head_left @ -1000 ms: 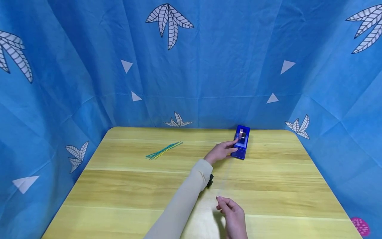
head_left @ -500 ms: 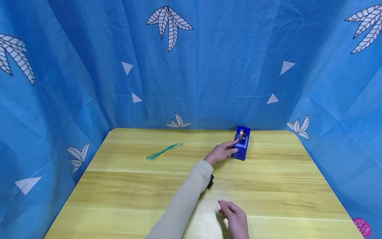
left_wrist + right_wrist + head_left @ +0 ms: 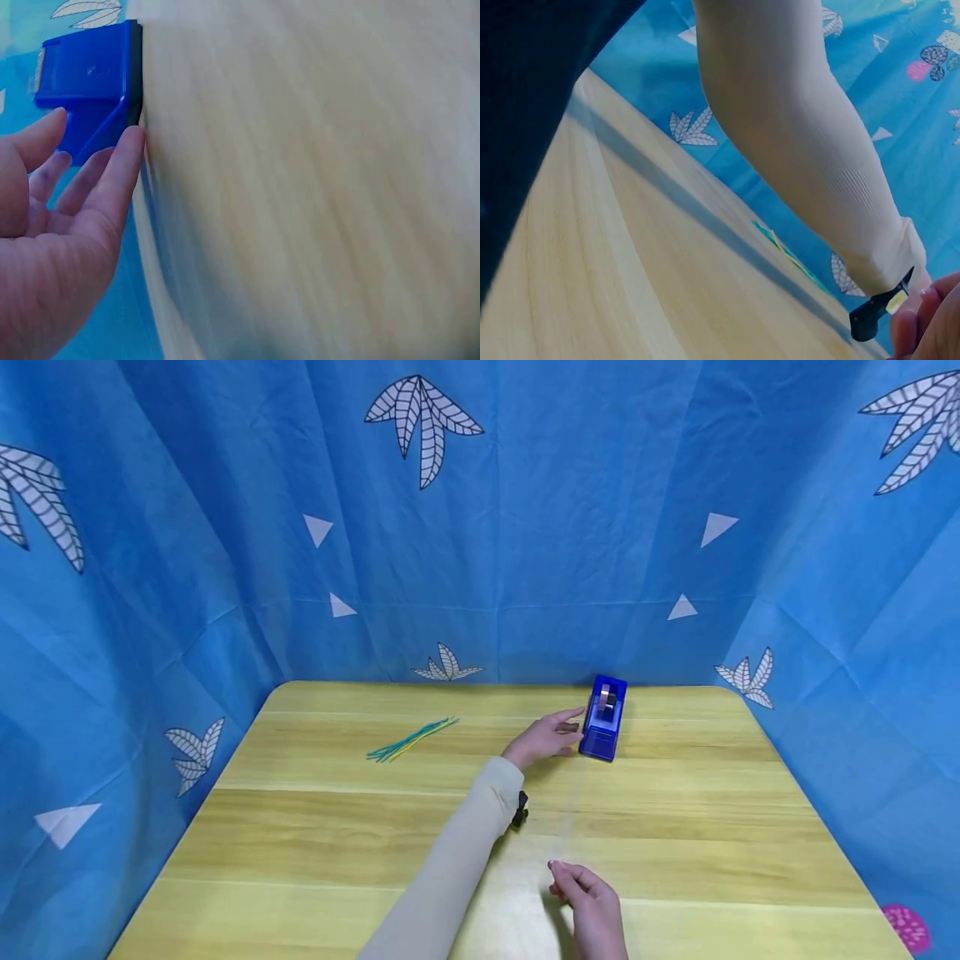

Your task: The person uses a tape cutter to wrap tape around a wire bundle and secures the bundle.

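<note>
Pulling out clear tape [image 3: 572, 802], apparently: right hand [image 3: 593, 902] pinches its end; left hand [image 3: 542, 740], fingers parted, beside the tape dispenser [image 3: 604, 720]; tearing next likely calls for steadying it

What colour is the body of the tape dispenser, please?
The tape dispenser is blue, seen best in the left wrist view.

Your right hand [image 3: 597, 910] runs off the head view's bottom edge, and the thin transparent strip [image 3: 568, 814] at its pinching fingertips is too faint to trace whole. In your left wrist view, the pale wood-grain tabletop [image 3: 315, 187] is blurred, and the left edge cuts off your left hand [image 3: 64, 244].
</note>
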`<act>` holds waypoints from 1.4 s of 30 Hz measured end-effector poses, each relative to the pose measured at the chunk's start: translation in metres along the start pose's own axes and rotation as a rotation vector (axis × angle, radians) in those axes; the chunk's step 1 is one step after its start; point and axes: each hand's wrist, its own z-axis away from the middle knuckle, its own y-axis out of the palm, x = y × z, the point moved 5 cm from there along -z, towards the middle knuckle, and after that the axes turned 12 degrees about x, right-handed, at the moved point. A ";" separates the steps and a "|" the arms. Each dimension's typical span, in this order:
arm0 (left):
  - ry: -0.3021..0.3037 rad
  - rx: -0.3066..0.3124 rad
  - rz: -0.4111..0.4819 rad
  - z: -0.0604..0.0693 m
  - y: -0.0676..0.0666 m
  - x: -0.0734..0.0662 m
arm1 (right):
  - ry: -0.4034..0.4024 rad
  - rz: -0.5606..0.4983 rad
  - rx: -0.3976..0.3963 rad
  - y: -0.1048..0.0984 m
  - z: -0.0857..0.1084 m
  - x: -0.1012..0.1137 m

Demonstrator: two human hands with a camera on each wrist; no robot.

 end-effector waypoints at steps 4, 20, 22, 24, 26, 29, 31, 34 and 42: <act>0.030 -0.039 -0.040 0.010 -0.014 -0.001 | 0.006 0.002 0.005 0.000 -0.002 0.000; 0.114 -0.274 -0.182 0.098 -0.087 -0.003 | -0.017 0.053 0.013 -0.004 -0.002 0.000; 0.104 -0.317 -0.202 0.111 -0.098 0.001 | -0.019 0.061 0.009 -0.004 -0.001 0.000; 0.095 -0.361 -0.227 0.125 -0.108 0.005 | -0.021 0.072 0.008 -0.005 -0.001 0.000; 0.084 -0.405 -0.255 0.139 -0.119 0.009 | -0.024 0.077 0.008 -0.006 -0.001 0.000; 0.060 -0.464 -0.294 0.158 -0.134 0.015 | -0.022 0.075 0.013 -0.006 -0.001 -0.001; 0.027 -0.493 -0.305 0.170 -0.144 0.019 | -0.022 0.078 0.016 -0.007 -0.001 -0.001; -0.012 -0.520 -0.321 0.187 -0.156 0.026 | -0.024 0.077 0.019 -0.008 0.000 -0.001; -0.080 -0.535 -0.269 0.222 -0.177 0.043 | -0.029 0.059 0.027 -0.008 0.000 -0.002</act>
